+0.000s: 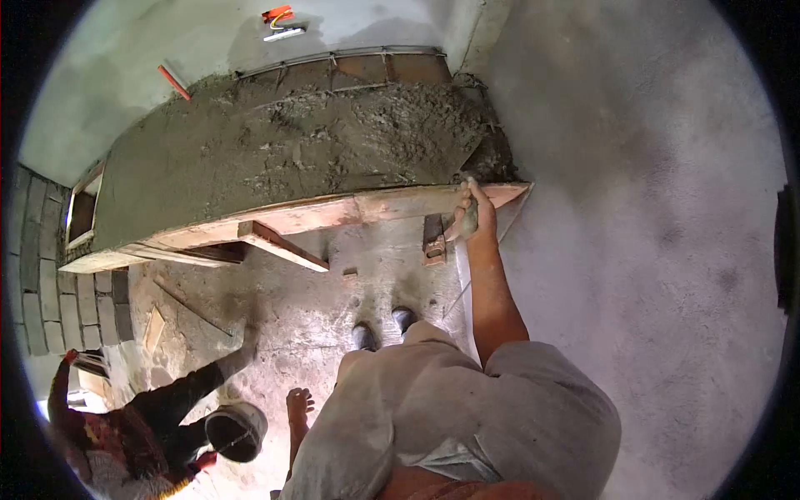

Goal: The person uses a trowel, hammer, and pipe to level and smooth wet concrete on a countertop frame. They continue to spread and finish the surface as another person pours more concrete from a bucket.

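My right hand [477, 207] is closed around the handle of a trowel [471, 220] at the right end of the form. The trowel's blade is hard to tell apart from the wet grey concrete [333, 137] just beyond the hand. That concrete is smooth on the left and rough and lumpy toward the right. A long wooden form board [308, 218] edges it along the near side. Low beside my leg, my left hand [298, 405] hangs empty with its fingers apart.
A wooden prop [283, 246] slants out below the board. At lower left a co-worker [125, 437] holds a bucket [237, 432]. Rebar [333, 58] shows at the slab's back. A block wall [50, 267] stands left, a plastered wall [633, 208] right.
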`<state>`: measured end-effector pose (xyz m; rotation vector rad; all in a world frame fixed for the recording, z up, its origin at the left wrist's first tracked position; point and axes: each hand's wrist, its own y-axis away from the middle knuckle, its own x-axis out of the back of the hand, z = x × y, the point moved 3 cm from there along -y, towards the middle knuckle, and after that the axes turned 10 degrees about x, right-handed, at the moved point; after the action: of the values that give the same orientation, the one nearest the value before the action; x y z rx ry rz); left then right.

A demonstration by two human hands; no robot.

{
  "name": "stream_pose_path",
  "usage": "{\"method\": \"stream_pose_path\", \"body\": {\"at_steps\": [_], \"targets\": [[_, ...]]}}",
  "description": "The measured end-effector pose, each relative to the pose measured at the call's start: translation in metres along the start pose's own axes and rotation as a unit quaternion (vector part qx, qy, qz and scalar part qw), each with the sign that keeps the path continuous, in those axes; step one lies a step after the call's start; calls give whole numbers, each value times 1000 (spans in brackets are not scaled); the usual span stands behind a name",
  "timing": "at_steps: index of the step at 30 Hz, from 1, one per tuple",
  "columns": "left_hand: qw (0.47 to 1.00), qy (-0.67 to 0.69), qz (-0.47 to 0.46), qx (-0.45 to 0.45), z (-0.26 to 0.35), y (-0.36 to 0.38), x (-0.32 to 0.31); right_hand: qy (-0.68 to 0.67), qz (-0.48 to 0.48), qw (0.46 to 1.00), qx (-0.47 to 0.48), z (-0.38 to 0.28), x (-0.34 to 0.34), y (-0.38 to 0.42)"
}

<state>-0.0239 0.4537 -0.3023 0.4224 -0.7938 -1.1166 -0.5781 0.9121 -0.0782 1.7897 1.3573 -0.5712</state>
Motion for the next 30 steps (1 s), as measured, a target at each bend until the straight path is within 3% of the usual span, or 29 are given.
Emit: {"method": "stream_pose_path", "body": {"at_steps": [2, 3, 4, 6, 8, 9, 10, 11, 12, 14, 16, 17, 19, 20, 22, 24, 27, 29, 30], "targets": [[976, 29, 44, 213, 9, 15, -8, -33, -22, 999, -18, 6, 12, -21], [948, 311, -45, 44, 8, 35, -9, -32, -12, 999, 8, 6, 13, -26], [948, 314, -42, 42, 5, 34, -8, -31, -4, 999, 34, 6, 11, -30], [973, 85, 17, 215, -13, 34, -5, -40, -24, 998, 31, 9, 8, -33], [971, 119, 48, 200, -23, 43, -7, -16, -35, 996, 81, 8, 8, -22], [970, 169, 49, 166, -29, 46, -6, 129, 37, 988, 75, -3, 9, -7], [966, 217, 50, 130, -26, 50, -6, 129, 33, 989, 71, -12, 6, -6], [965, 219, 53, 130, -22, 50, -5, 291, 6, 938, 187, -29, 4, -7], [970, 158, 54, 176, -8, 50, -5, 440, -20, 847, 298, -48, 1, -7], [970, 94, 53, 220, 4, 46, -5, 532, -59, 774, 339, -88, -3, -32], [961, 81, 59, 257, -6, 31, -9, 668, -77, 691, 266, -136, 8, -77], [962, 77, 54, 257, -5, 28, -8, 670, -70, 690, 266, -150, 7, -80], [965, 124, 55, 224, 9, 10, -6, 840, -34, 472, 263, -175, -11, -79], [964, 149, 58, 210, 14, 3, -5, 841, -34, 472, 263, -175, -14, -73], [954, 165, 81, 235, 34, 3, -10, 921, -13, 359, 152, -160, -11, -54], [953, 183, 79, 228, 42, 4, -21, 916, -30, 375, 139, -120, 9, -48], [955, 157, 48, 248, 26, 2, -40, 920, -92, 357, 132, -89, -34, -23], [953, 152, 12, 262, 20, 7, -45, 869, -116, 435, 205, -91, -57, -23], [955, 104, 18, 277, 30, 13, -47, 868, -117, 438, 204, -90, -55, -41]]}}
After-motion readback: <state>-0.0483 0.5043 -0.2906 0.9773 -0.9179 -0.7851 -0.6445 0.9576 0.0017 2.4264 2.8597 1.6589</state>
